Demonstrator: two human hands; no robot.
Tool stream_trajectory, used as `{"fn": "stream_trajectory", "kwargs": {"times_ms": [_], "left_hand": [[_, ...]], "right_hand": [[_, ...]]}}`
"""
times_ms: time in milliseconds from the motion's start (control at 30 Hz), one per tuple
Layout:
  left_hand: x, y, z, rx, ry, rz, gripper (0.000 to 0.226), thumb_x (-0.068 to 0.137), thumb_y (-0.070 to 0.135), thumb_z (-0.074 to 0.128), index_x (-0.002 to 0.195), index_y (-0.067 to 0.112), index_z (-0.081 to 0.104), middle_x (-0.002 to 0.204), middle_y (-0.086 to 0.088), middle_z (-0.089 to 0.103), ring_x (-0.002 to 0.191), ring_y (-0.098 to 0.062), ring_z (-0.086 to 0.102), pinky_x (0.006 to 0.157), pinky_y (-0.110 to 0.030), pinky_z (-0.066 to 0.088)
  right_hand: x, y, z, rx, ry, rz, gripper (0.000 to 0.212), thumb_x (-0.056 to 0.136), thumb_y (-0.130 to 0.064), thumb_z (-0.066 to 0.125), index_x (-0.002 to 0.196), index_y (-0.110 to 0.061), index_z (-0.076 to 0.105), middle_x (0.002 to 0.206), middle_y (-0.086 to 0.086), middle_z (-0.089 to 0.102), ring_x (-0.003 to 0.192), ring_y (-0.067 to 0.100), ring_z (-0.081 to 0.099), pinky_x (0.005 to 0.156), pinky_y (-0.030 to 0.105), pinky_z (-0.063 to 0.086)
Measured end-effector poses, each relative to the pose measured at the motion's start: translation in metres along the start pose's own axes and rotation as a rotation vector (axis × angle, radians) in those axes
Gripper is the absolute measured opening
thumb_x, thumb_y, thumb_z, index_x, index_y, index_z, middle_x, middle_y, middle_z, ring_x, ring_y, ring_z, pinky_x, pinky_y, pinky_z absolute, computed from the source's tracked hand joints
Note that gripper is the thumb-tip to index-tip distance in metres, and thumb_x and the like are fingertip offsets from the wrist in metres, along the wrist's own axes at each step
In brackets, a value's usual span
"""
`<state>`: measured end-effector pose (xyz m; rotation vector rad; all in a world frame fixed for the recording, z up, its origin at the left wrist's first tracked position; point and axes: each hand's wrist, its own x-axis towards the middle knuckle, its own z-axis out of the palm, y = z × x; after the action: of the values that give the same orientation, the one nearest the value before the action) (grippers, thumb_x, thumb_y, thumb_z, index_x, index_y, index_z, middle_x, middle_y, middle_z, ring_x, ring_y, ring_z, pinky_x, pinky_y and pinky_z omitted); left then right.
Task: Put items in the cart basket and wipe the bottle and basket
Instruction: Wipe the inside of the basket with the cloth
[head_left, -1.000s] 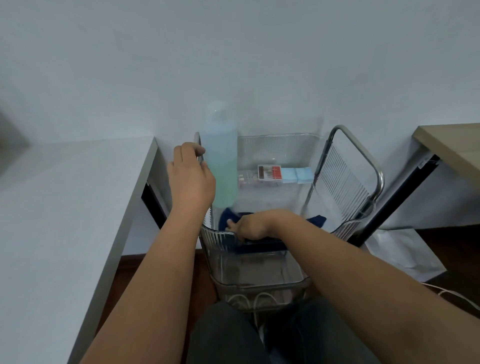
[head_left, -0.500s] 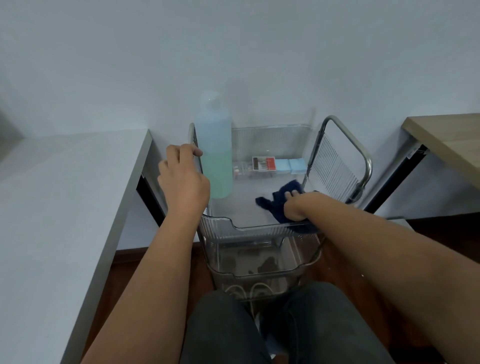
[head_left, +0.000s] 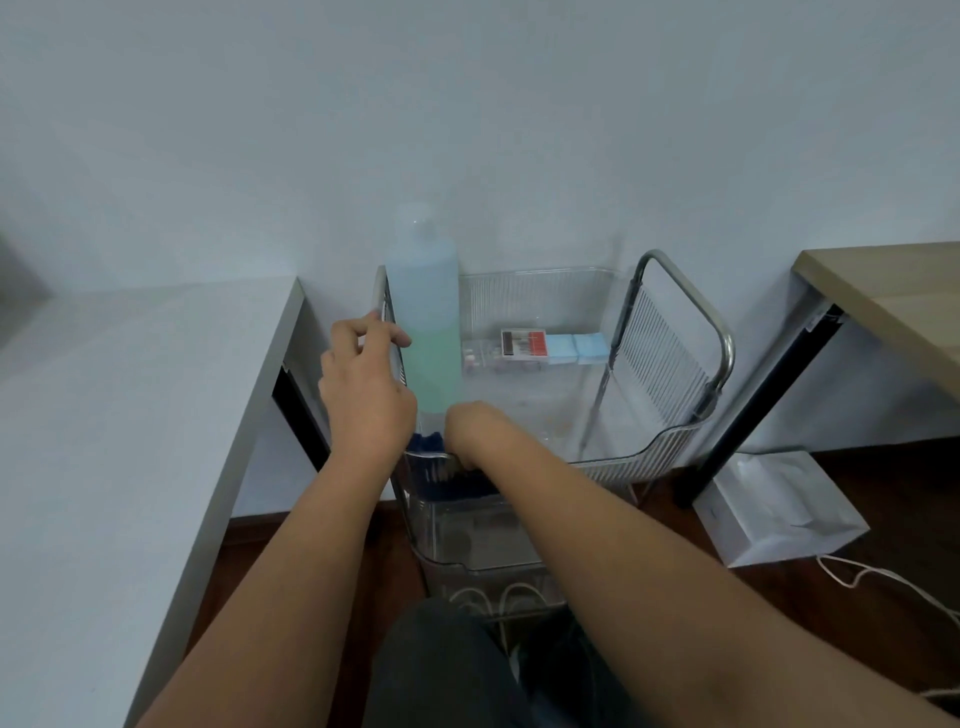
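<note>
Your left hand (head_left: 366, 387) curls over the cart's left handle rail (head_left: 385, 306), likely to steady the cart while you wipe. Your right hand (head_left: 475, 431) is fisted knuckles-up on a dark blue cloth (head_left: 428, 444) at the clear basket's (head_left: 649, 457) near wall, about 7 o'clock; the fingers are hidden, so that grip is probable, not certain. The translucent bottle (head_left: 427, 322) stands upright at 10 o'clock, small boxes (head_left: 550, 348) at 12.

Bottle (head_left: 427, 312) upright, far-left in clear basket (head_left: 644, 452), blue-green liquid; blue cloth (head_left: 428, 444) bunched at near-left corner; small boxes (head_left: 550, 349) along far wall.
</note>
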<state>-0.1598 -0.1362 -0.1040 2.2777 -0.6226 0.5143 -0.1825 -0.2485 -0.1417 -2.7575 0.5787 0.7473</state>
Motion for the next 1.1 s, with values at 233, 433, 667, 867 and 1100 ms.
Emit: {"fn": "stream_trajectory", "kwargs": {"times_ms": [233, 433, 667, 867, 1100], "left_hand": [[-0.003, -0.002, 0.001, 0.03, -0.014, -0.002, 0.058, 0.062, -0.017, 0.043, 0.103, 0.023, 0.055, 0.132, -0.003, 0.046, 0.105, -0.033, 0.047, 0.076, -0.039, 0.032], [-0.003, -0.002, 0.002, 0.0, -0.005, -0.006, 0.058, 0.061, -0.018, 0.042, 0.101, 0.022, 0.057, 0.132, -0.003, 0.047, 0.107, -0.033, 0.048, 0.076, -0.038, 0.031], [-0.003, -0.003, 0.004, -0.031, -0.002, -0.012, 0.057, 0.061, -0.018, 0.043, 0.098, 0.025, 0.056, 0.132, -0.001, 0.048, 0.111, -0.03, 0.048, 0.081, -0.044, 0.037], [-0.003, -0.008, 0.005, -0.034, 0.006, 0.005, 0.058, 0.058, -0.018, 0.044, 0.096, 0.024, 0.057, 0.132, -0.001, 0.049, 0.111, -0.031, 0.049, 0.076, -0.04, 0.034], [-0.002, -0.008, 0.007, -0.083, -0.001, 0.004, 0.056, 0.059, -0.018, 0.043, 0.093, 0.025, 0.056, 0.131, -0.001, 0.048, 0.113, -0.028, 0.049, 0.081, -0.047, 0.04]], "right_hand": [[-0.011, 0.051, 0.004, -0.03, 0.136, 0.073, 0.032, 0.078, -0.03, 0.073, 0.096, -0.006, 0.064, 0.073, 0.005, 0.049, 0.072, 0.023, 0.051, 0.064, 0.029, 0.041], [-0.026, 0.137, -0.004, 0.108, 0.284, 0.447, 0.032, 0.084, -0.011, 0.061, 0.115, -0.006, 0.058, 0.115, 0.012, 0.06, 0.101, 0.027, 0.06, 0.072, 0.033, 0.046], [0.006, 0.08, 0.0, 0.062, 0.322, 0.341, 0.02, 0.09, -0.014, 0.056, 0.109, -0.007, 0.061, 0.11, 0.01, 0.062, 0.099, 0.026, 0.061, 0.074, 0.034, 0.046], [0.004, 0.025, 0.012, -0.171, 0.213, -0.103, 0.036, 0.091, -0.038, 0.053, 0.116, -0.013, 0.06, 0.099, 0.01, 0.058, 0.08, 0.026, 0.058, 0.061, 0.033, 0.044], [-0.009, 0.091, -0.006, -0.22, 0.221, 0.047, 0.028, 0.09, -0.022, 0.056, 0.115, -0.013, 0.063, 0.097, 0.009, 0.061, 0.083, 0.024, 0.058, 0.067, 0.033, 0.047]]}}
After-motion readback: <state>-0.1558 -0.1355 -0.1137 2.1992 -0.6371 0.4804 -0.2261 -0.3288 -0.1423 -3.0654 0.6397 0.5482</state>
